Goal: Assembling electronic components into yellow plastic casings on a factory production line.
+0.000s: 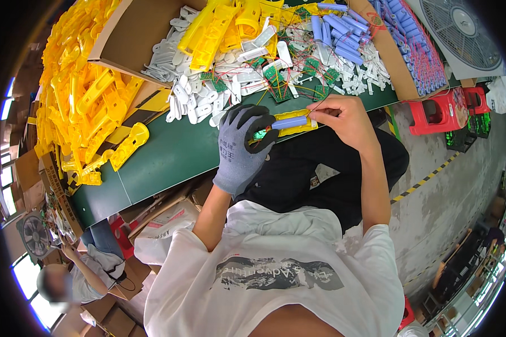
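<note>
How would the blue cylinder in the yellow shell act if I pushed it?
The blue cylinder would likely feel stiff: it looks straight and evenly round. That round side suggests it could roll if loose, though the yellow shell around it probably limits this. It may also slide a little, since its surface looks smooth.

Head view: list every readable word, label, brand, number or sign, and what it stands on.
Wording isn't copied here; print shows on:
Glove on the left hand: dark lettering.
White T-shirt: large lettering across the chest.
White package below: red and dark print.
Carton at far left: too small to read.
Cardboard box of blue cells: red mark, unreadable.
</note>
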`<state>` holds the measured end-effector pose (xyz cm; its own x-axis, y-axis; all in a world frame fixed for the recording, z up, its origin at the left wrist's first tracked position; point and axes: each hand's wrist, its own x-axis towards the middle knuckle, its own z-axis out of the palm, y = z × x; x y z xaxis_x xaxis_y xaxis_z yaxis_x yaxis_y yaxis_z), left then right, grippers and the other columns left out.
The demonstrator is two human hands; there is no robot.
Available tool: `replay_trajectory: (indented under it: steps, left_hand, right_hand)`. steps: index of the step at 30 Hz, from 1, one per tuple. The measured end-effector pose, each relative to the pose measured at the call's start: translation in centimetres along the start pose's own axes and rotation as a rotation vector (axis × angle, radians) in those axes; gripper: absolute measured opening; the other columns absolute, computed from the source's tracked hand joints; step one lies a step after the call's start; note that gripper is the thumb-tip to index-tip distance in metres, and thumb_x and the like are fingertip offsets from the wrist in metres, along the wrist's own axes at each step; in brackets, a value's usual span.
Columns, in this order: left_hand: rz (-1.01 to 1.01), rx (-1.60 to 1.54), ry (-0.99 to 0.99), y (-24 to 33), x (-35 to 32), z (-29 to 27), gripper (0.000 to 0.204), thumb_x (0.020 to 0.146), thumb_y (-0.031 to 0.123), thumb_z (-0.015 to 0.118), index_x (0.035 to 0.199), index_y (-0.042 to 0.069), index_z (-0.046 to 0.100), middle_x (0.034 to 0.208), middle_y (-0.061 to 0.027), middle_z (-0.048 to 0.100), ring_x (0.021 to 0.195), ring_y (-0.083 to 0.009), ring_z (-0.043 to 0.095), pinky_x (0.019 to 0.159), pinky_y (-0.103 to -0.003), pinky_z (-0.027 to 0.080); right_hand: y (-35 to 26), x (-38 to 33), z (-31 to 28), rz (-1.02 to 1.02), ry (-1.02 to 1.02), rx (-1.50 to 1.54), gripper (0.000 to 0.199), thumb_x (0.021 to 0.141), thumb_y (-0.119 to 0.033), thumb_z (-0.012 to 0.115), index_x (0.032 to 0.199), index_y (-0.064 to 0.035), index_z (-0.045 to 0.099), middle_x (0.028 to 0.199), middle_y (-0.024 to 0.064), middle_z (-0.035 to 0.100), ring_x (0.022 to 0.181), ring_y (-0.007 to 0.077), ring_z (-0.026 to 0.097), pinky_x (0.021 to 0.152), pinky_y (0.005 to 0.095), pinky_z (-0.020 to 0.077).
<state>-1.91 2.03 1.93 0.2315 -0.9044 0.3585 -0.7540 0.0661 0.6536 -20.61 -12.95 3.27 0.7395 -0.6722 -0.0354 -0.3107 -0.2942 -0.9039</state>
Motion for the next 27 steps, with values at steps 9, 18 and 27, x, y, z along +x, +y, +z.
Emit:
replay_trajectory:
  steps: [9, 18, 27]
  left_hand:
    - [0.032, -0.022, -0.003, -0.1, -0.2, -0.4, 0.024, 0.069, 0.012, 0.07, 0.093, 0.01, 0.065, 0.106, -0.0079, 0.06, 0.106, -0.0323, 0.051, 0.092, -0.044, 0.038]
    - [0.053, -0.022, -0.028, -0.1, 0.0, -0.7, 0.027, 0.072, 0.017, 0.07, 0.098, 0.011, 0.063, 0.108, -0.0099, 0.057, 0.107, -0.0329, 0.049, 0.095, -0.045, 0.037]
    - [-0.102, -0.23, 0.632, 1.5, -7.4, 0.9, 0.055, 0.071, -0.001, 0.067, 0.123, -0.002, 0.049, 0.12, -0.0204, 0.049, 0.113, -0.034, 0.048, 0.096, -0.042, 0.04]
  right_hand:
    - [-1.6, -0.8, 1.6, 0.27, 0.074, -0.128, 0.023, 0.079, -0.012, 0.067, 0.1, -0.0026, 0.066, 0.068, 0.0076, 0.063, 0.055, 0.0145, 0.062, 0.052, 0.0273, 0.0457]
    - [-1.4, -2.6, 0.9, -0.021, -0.022, -0.046, 0.048, 0.073, -0.005, 0.072, 0.119, -0.0061, 0.059, 0.07, 0.0043, 0.056, 0.052, 0.0116, 0.051, 0.051, 0.0258, 0.0419]
    - [0.8, -3.7, 2.7, -0.096, 0.234, 0.069, 0.041, 0.065, -0.008, 0.083, 0.097, -0.0012, 0.058, 0.063, 0.0009, 0.056, 0.052, 0.0026, 0.049, 0.049, 0.0193, 0.0396]
